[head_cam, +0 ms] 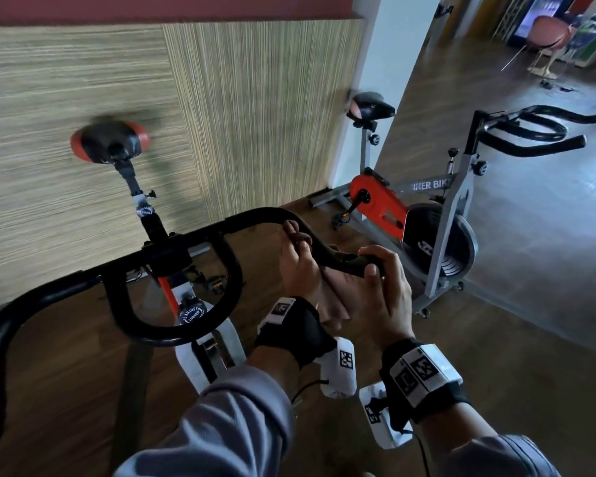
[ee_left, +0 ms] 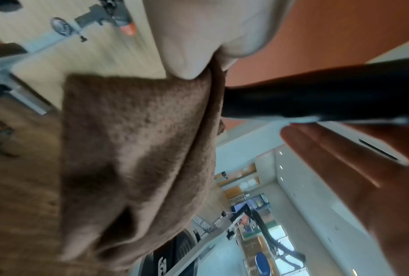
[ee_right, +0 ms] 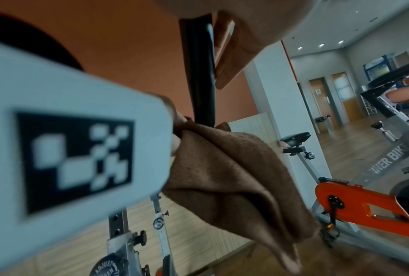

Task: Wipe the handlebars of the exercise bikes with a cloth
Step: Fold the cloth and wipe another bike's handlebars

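Observation:
The near bike's black handlebar (head_cam: 255,215) curves toward me. My left hand (head_cam: 298,266) grips a brown cloth (head_cam: 332,297) wrapped round the bar's right horn, fingers curled over the top. The cloth's loose end hangs down between my hands. My right hand (head_cam: 382,290) grips the tip of the same horn, thumb on top. The left wrist view shows the cloth (ee_left: 132,149) bunched against the black bar (ee_left: 316,93). In the right wrist view the cloth (ee_right: 222,177) hangs below the bar (ee_right: 201,74).
The near bike's saddle (head_cam: 111,142) faces a wood-panelled wall (head_cam: 221,115). A second grey-and-orange bike (head_cam: 427,208) stands to the right beside a white pillar (head_cam: 369,63), its handlebars (head_cam: 530,132) pointing right. Open wooden floor (head_cam: 530,270) lies beyond it.

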